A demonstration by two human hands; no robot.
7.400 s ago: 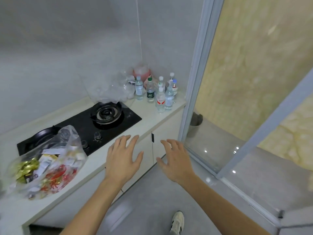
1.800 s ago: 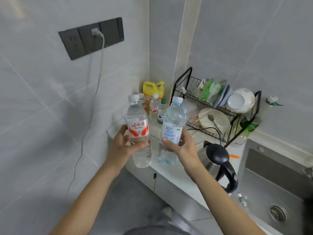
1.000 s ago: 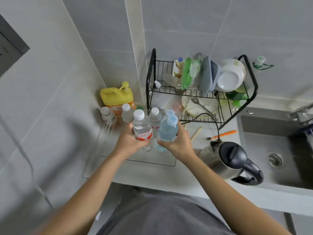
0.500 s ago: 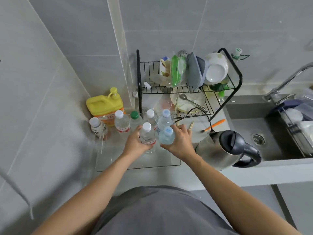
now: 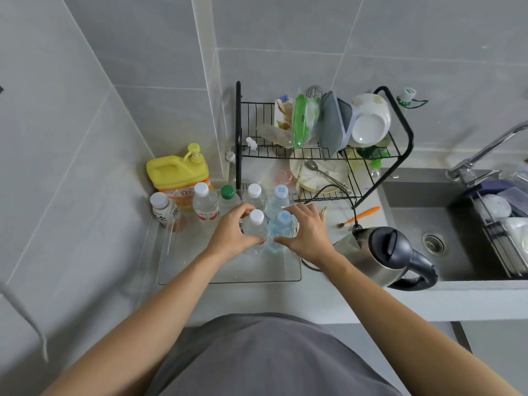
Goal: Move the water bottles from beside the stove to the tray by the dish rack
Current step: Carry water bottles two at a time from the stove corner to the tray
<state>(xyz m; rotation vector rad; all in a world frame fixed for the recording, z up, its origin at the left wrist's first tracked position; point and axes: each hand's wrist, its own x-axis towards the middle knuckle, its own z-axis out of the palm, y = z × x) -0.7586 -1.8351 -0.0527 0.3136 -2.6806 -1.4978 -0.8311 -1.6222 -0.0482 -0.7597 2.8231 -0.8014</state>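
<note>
Clear tray (image 5: 228, 277) (centre frame) holds two bottles: left hand (image 5: 231, 234) wraps the white-capped bottle (image 5: 255, 227), right hand (image 5: 305, 232) wraps the blue-capped bottle (image 5: 281, 228).

Seven seconds back both hands hover empty before the stove counter, where the bottles stand in a cluster beside the burner. Now the view looks down on the clear tray (image 5: 228, 277) next to the dish rack (image 5: 323, 144). The left hand (image 5: 233, 234) wraps the white-capped bottle (image 5: 255, 227) and the right hand (image 5: 304, 231) the blue-capped bottle (image 5: 281, 228). Both bottles, carried at chest height under two seconds ago, now sit low inside the tray, side by side just in front of the row already there. They seem to rest on the tray floor, though the fingers hide their bases. Compared with half a second ago, the right hand's fingers look looser and more spread.
</note>
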